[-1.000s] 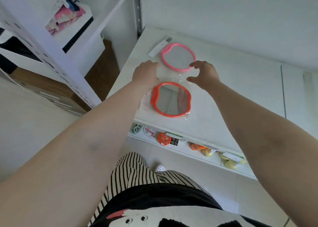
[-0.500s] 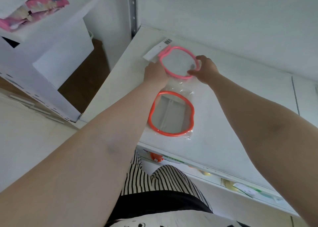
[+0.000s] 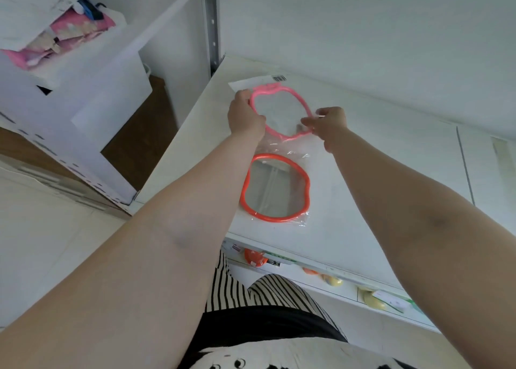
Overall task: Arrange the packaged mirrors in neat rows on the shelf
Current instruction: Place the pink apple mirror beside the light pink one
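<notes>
Grip [image 3: 282, 118] — pink mirror [image 3: 280, 114] between, held

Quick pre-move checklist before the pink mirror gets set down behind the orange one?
1. Left hand grips the pink mirror at its left rim: ok.
2. Right hand pinches its right rim: ok.
3. Orange mirror lies flat on the shelf: ok.
4. Bare shelf behind the orange mirror: ok.
5. Pink mirror squared with the orange one: not ok, tilted.
6. Pink mirror lifted off the shelf: cannot tell.

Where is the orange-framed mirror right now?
The orange mirror lies flat on the shelf, near its front edge, just in front of the pink mirror.
</notes>
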A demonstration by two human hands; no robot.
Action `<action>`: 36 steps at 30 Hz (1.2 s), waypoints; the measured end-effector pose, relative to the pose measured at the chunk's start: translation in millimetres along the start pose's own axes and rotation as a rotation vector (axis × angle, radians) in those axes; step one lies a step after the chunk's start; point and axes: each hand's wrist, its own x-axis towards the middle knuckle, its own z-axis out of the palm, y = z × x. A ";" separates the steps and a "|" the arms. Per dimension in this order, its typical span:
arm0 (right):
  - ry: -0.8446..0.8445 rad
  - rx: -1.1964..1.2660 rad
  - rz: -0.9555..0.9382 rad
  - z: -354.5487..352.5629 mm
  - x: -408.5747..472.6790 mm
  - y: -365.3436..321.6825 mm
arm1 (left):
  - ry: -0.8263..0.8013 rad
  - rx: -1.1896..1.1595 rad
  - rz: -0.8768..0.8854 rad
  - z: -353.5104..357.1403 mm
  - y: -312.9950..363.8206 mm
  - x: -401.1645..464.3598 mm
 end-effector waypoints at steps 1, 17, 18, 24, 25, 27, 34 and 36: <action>-0.010 0.052 0.012 -3.1 -6.5 -1.4 | -0.008 -0.043 -0.029 -6.0 5.2 -4.8; 0.010 0.437 0.182 -35.5 -149.6 3.0 | -0.226 -0.253 -0.216 -73.5 26.3 -102.4; 0.041 0.477 0.183 -37.0 -160.6 10.4 | -0.266 -0.276 -0.216 -77.9 24.8 -110.6; 0.202 0.529 0.183 -40.1 -239.5 60.9 | -0.397 -0.264 -0.203 -93.6 -1.8 -164.2; 0.229 0.524 0.190 -40.8 -252.8 69.0 | -0.414 -0.266 -0.188 -93.1 -5.8 -173.9; 0.295 0.505 0.209 -44.5 -277.4 85.2 | -0.455 -0.257 -0.167 -89.4 -11.5 -193.8; 0.478 0.553 0.312 -88.8 -343.1 146.8 | -0.606 -0.166 -0.122 -48.9 -10.2 -261.3; 0.519 0.570 0.326 -105.7 -355.0 162.6 | -0.644 -0.145 -0.090 -31.4 -6.1 -278.9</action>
